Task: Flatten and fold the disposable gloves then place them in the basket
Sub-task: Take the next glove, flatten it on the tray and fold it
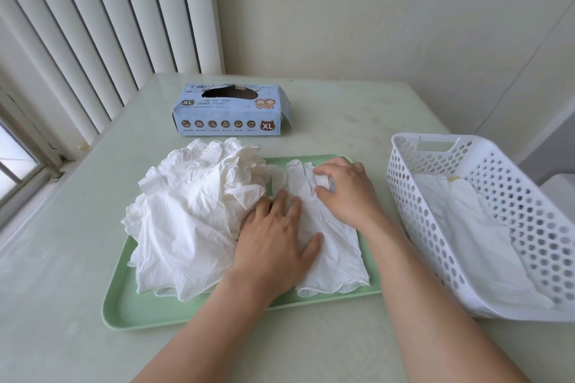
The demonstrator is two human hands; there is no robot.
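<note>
A single white disposable glove (337, 253) lies spread on the right half of a green tray (124, 308), cuff toward me. My left hand (275, 236) presses flat on its palm area, fingers straight. My right hand (345, 188) pinches the glove's finger end, curling a bit of it between thumb and fingers. A crumpled pile of white gloves (193, 211) fills the left half of the tray. A white perforated basket (497, 183) stands to the right of the tray, tilted, with folded gloves (466, 227) inside.
A light blue glove box (231, 116) marked XL sits behind the tray, its top opening torn. The table (56, 289) meets a radiator and window on the left and a wall at the back.
</note>
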